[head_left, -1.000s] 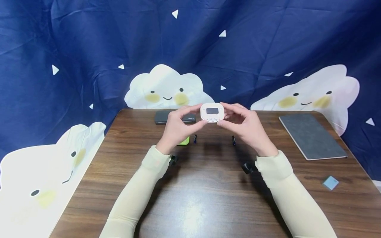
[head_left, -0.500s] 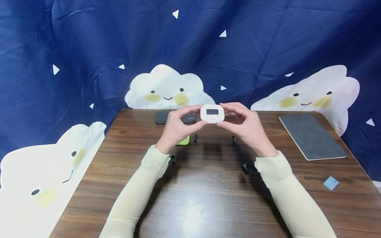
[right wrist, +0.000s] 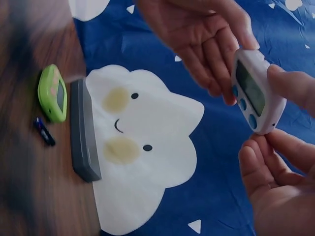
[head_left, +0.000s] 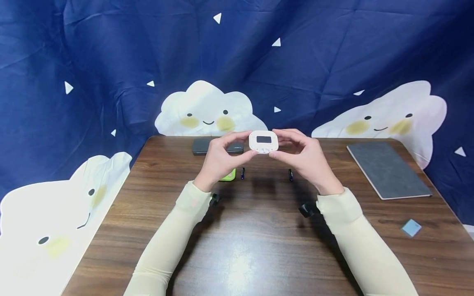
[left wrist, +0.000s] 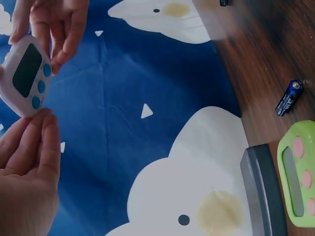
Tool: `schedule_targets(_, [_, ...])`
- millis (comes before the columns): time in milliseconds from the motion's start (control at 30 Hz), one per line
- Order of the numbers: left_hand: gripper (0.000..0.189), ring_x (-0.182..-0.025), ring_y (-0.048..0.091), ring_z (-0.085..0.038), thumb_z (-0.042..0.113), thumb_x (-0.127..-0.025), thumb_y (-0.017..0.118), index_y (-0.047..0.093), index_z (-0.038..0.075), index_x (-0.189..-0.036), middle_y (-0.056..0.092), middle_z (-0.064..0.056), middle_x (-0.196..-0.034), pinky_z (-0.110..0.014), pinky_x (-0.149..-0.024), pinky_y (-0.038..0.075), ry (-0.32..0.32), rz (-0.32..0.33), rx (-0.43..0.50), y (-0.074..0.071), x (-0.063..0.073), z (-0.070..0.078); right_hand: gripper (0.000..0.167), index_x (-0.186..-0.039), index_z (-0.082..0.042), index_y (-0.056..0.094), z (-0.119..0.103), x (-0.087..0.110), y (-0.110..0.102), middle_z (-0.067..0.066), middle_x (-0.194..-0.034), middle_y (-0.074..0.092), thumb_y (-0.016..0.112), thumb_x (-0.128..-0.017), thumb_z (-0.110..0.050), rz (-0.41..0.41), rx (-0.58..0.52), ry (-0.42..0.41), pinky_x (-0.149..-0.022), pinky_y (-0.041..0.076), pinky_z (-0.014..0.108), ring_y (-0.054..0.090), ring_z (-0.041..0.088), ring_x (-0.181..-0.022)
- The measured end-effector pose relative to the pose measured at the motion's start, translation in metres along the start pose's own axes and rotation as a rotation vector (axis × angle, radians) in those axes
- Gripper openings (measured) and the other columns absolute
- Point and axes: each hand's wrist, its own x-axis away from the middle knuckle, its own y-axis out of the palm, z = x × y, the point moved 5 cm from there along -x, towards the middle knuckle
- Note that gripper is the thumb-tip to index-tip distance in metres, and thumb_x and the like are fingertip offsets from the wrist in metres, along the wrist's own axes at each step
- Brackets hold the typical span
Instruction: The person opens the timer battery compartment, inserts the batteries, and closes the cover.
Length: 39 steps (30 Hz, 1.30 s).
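A small white digital timer (head_left: pixel 263 147) is held up above the table between both hands. My left hand (head_left: pixel 221 159) pinches its left end between thumb and fingers. On the opposite end, my right hand (head_left: pixel 308 158) grips it the same way. The head view shows a side with a dark rectangle. Both wrist views show the timer's screen face (left wrist: pixel 28 71), with its row of blue buttons. Below the hands, two dark blue batteries lie apart on the table, one battery (head_left: pixel 242 173) to the left and another battery (head_left: pixel 290 174) to the right.
A green timer (right wrist: pixel 51 93) with pink buttons lies beside the left battery, partly hidden by my left hand in the head view. Behind it is a dark grey case (head_left: pixel 201 146). To the right lie a grey notebook (head_left: pixel 389 169) and a small light-blue block (head_left: pixel 412 227). A blue curtain (head_left: pixel 237 53) hangs behind.
The white timer has tilted slightly and sunk a little in the hands. Both hands keep their hold with almost no other movement.
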Motion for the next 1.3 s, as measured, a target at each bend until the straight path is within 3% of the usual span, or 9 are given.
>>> schedule_targets(100, [0.05, -0.117, 0.079, -0.025, 0.017, -0.088, 0.096, 0.081, 0.014, -0.136, 0.085, -0.007, -0.121, -0.048, -0.111, 0.062, -0.027, -0.007, 0.043, 0.0018, 0.0001, -0.0022, 0.058, -0.145, -0.002, 0.072, 0.0042, -0.0006, 0.0013, -0.003, -0.129, 0.079, 0.09, -0.09, 0.005, -0.005, -0.073, 0.063, -0.095, 0.064, 0.018, 0.077, 0.011, -0.112])
schedule_targets(233, [0.05, -0.114, 0.08, -0.02, 0.014, -0.089, 0.095, 0.081, 0.012, -0.136, 0.085, -0.01, -0.123, -0.038, -0.106, 0.065, -0.068, -0.019, 0.092, 0.0032, 0.0001, -0.0046, 0.058, -0.145, 0.002, 0.071, 0.0071, -0.0011, 0.0025, -0.004, -0.123, 0.08, 0.088, -0.09, 0.009, -0.01, -0.131, 0.101, -0.095, 0.063, 0.017, 0.077, 0.009, -0.109])
schedule_targets(367, [0.049, -0.114, 0.08, -0.018, 0.013, -0.089, 0.095, 0.081, 0.012, -0.137, 0.085, -0.011, -0.124, -0.032, -0.103, 0.065, -0.093, -0.024, 0.103, 0.003, 0.0005, -0.0045, 0.058, -0.144, 0.002, 0.072, 0.0077, -0.001, 0.0025, -0.004, -0.122, 0.08, 0.088, -0.089, 0.01, -0.008, -0.126, 0.1, -0.093, 0.063, 0.016, 0.077, 0.009, -0.107])
schedule_targets(1300, [0.051, -0.114, 0.08, -0.018, 0.014, -0.09, 0.094, 0.08, 0.013, -0.138, 0.085, -0.01, -0.124, -0.029, -0.101, 0.065, -0.091, -0.05, 0.092, 0.0017, -0.0002, -0.0029, 0.057, -0.146, -0.005, 0.074, 0.004, 0.0003, 0.0009, -0.003, -0.131, 0.076, 0.09, -0.091, 0.001, -0.012, -0.008, 0.073, -0.094, 0.064, 0.018, 0.077, 0.01, -0.112])
